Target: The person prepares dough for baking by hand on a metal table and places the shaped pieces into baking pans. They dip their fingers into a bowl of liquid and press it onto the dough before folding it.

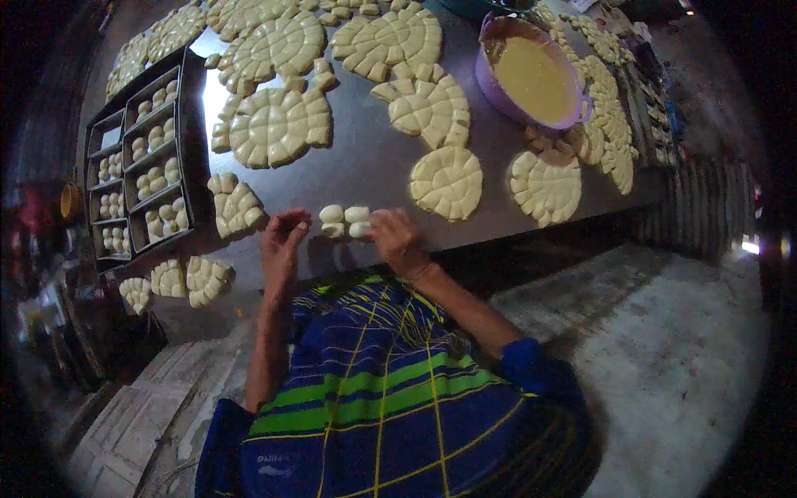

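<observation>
A small cluster of smooth, pale dough balls (333, 213) sits near the table's front edge, between my two hands. My left hand (284, 238) is just left of the cluster, apart from it, with fingers bent, thumb and forefinger spread and nothing seen between them. On the other side, my right hand (399, 242) has its fingers bent together against the right-hand balls. Its fingertips are partly hidden, so the grip is hard to make out. A scored piece of dough (235, 204) lies left of my left hand, and a round scored dough slab (447, 183) lies beyond my right.
A dark compartmented tray (198, 124) at the left holds dough balls in rows. Several scored dough slabs (278, 126) cover the metal table (361, 158). A purple tub (491, 87) of yellow mixture stands at the far right. Smaller dough pieces (207, 280) lie at the front left edge.
</observation>
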Demonstrator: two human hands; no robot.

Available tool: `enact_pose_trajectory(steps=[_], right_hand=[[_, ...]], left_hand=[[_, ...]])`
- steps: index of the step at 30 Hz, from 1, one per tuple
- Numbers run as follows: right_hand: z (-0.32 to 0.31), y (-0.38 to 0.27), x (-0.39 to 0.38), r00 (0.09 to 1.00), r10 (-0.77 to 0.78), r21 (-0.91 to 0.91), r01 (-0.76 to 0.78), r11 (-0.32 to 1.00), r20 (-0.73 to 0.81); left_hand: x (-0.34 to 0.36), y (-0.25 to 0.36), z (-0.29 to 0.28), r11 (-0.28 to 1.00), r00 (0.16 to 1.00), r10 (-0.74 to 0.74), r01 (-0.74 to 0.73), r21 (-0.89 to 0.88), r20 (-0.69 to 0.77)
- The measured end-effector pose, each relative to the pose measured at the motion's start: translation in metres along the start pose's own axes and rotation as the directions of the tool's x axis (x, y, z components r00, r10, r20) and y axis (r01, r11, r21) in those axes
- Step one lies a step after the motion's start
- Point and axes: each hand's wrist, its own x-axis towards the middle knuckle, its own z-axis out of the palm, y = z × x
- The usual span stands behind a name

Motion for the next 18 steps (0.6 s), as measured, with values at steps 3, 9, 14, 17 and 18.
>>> enact_pose_trajectory(steps=[3,9,14,17,18], right_hand=[[-0.017,0.039,0.03,0.991,0.129,-0.121,-0.125,0.985,0.02],[-0.023,0.112,0.119,0.994,0.059,-0.202,-0.077,0.976,-0.093],[0.004,0.133,0.157,0.989,-0.139,-0.532,0.145,0.834,0.052],[0.005,0.129,0.181,0.984,-0.17,-0.584,0.164,0.795,0.046],[0.008,0.135,0.181,0.979,-0.205,-0.622,0.174,0.763,0.023]], left_hand=[[0.001,-0.002,0.003,1.0,1.0,0.019,-0.019,0.013,-0.013],[0.007,0.006,0.018,0.997,0.997,0.069,-0.068,0.027,-0.022],[-0.006,0.012,0.027,0.994,0.992,0.112,-0.113,-0.004,-0.064],[-0.016,0.009,0.034,0.992,0.986,0.104,-0.112,-0.058,-0.132],[-0.019,0.01,0.036,0.993,0.986,0.106,-0.111,-0.032,-0.129]])
